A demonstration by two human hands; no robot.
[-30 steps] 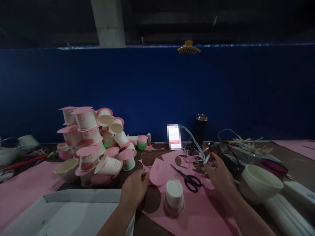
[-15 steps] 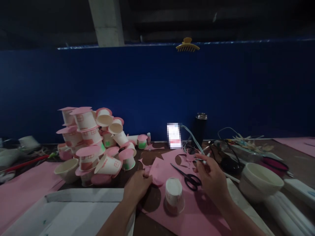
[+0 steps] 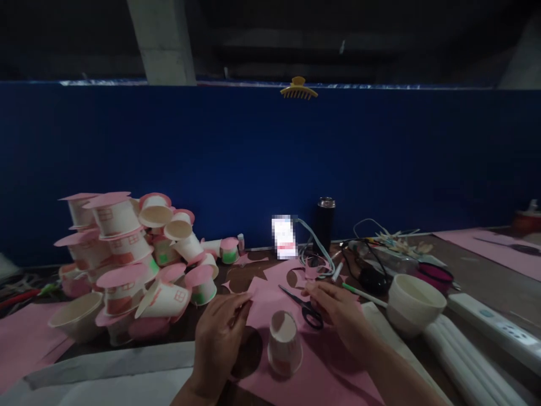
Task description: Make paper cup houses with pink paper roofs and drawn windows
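Note:
My left hand (image 3: 222, 327) is closed, its fingertips pinched at the edge of a piece of pink paper (image 3: 268, 301). My right hand (image 3: 336, 304) has its fingers bent and close together beside the black-handled scissors (image 3: 311, 317); what lies between its fingertips is hidden. The scissors rest on the pink sheet, blades pointing away to the left. Between my hands a paper cup (image 3: 285, 352) stands upside down on the sheet. Beyond my right hand lie a short white stick (image 3: 337, 273) and a green-tipped white pen (image 3: 364, 295).
Several stacked cups with pink paper discs (image 3: 122, 237) stand at left, by an open bowl (image 3: 78, 316). A white tray (image 3: 118, 361) lies front left. At right are a cream bowl (image 3: 414, 301) and a power strip (image 3: 494, 324). Behind stand a lit phone (image 3: 284, 237) and a black flask (image 3: 324, 228).
My right hand has let go of the short white stick, which now lies on the table, and has moved closer to the scissors. My left hand has turned more upright. The view has swung right.

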